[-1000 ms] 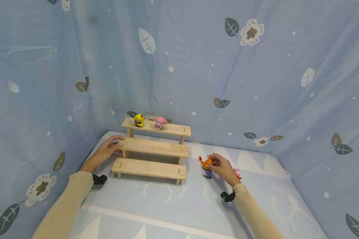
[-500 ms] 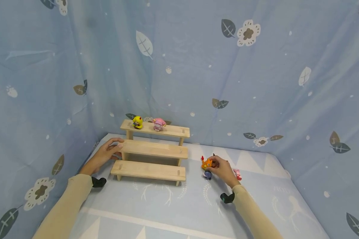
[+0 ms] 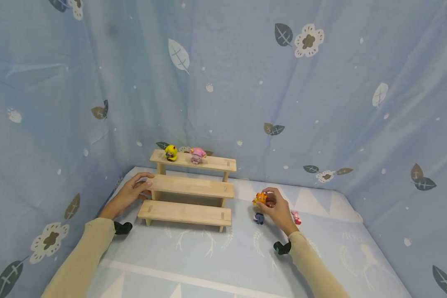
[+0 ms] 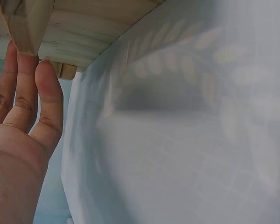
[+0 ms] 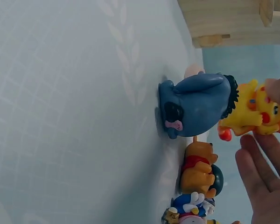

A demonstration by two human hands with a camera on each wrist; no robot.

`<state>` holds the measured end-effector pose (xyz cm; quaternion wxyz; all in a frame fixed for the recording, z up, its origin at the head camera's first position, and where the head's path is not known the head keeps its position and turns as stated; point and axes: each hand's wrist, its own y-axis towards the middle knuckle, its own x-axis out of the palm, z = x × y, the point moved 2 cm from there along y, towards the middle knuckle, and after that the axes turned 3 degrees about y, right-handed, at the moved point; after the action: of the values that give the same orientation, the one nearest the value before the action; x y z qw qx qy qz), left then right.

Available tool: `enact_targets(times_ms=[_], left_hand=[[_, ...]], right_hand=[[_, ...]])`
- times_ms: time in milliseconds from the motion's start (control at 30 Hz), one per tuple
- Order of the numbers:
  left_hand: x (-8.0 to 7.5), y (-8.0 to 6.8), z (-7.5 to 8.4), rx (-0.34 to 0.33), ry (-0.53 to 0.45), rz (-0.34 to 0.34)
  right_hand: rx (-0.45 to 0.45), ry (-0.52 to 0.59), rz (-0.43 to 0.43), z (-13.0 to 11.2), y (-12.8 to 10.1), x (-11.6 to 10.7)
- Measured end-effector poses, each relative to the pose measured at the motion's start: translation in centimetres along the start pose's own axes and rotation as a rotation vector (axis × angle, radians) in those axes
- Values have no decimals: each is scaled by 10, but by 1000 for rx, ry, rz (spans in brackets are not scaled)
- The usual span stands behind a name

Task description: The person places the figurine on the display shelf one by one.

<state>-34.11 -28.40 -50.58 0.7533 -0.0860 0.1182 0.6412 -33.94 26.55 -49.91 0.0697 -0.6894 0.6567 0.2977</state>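
Orange-yellow figurine (image 3: 260, 199) pinched between thumb and fingers of right hand (image 3: 279, 210), held just behind blue donkey figurine (image 5: 200, 105), apparently off cloth (image 3: 193, 260). Wooden stand (image 3: 191, 186) gripped at left end of middle shelf by left hand (image 3: 129, 193). Orange-yellow figurine judged light, stiff, smooth, perhaps slightly slippery, hardly fragile; best gripped round body, small projecting parts avoided.

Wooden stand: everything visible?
The wooden stand is pale with visible grain: three planks on legs, stepping up toward the back; joints between tiers unclear. It stands upright on the patterned cloth, left of centre in the head view. The left hand holds the middle plank's left end; a yellow figurine and a pink figurine sit on the top plank.
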Motion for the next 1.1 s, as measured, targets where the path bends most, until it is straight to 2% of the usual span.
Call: enact_targets(times_ms=[133, 400, 767, 1100], left_hand=[[-1, 0, 2, -2, -3, 1], [-1, 0, 2, 3, 7, 8], [1, -2, 4, -23, -15, 18], [0, -1, 3, -13, 5, 8]], right_hand=[[-42, 13, 33, -1, 0, -3], [-16, 18, 66, -1, -3, -7], [28, 58, 35, -5, -4, -4], [43, 64, 24, -19, 0, -3]])
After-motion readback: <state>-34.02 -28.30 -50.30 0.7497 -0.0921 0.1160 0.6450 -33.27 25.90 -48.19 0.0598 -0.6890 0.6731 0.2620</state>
